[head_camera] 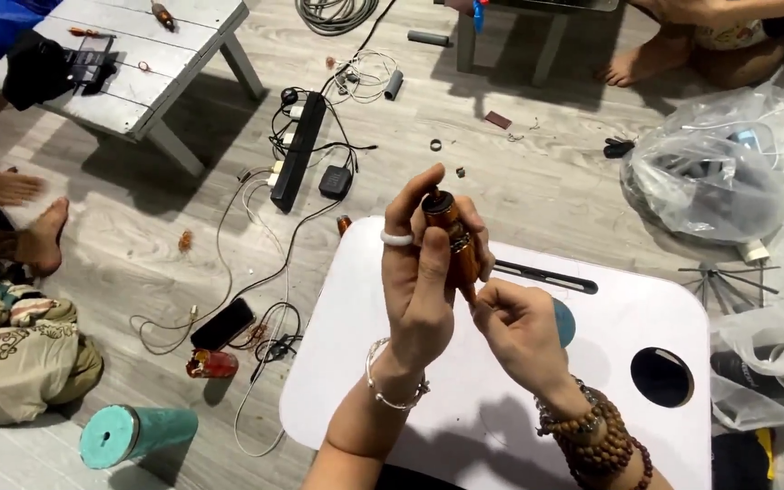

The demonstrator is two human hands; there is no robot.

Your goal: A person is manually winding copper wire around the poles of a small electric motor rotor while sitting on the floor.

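Over the white lap worktop, smooth, rounded corners, round cup hole: left hand wraps an orange-brown cylindrical tool upright, grip closed round its glossy barrel, likely to steady it; right hand pinches its lower end, fingertips pressed together; a teal disc lies behind that hand.

Glossy amber-brown cylinder with metal band, smooth matt white plastic lap table, grey wood-grain floor, crinkled clear plastic bag.
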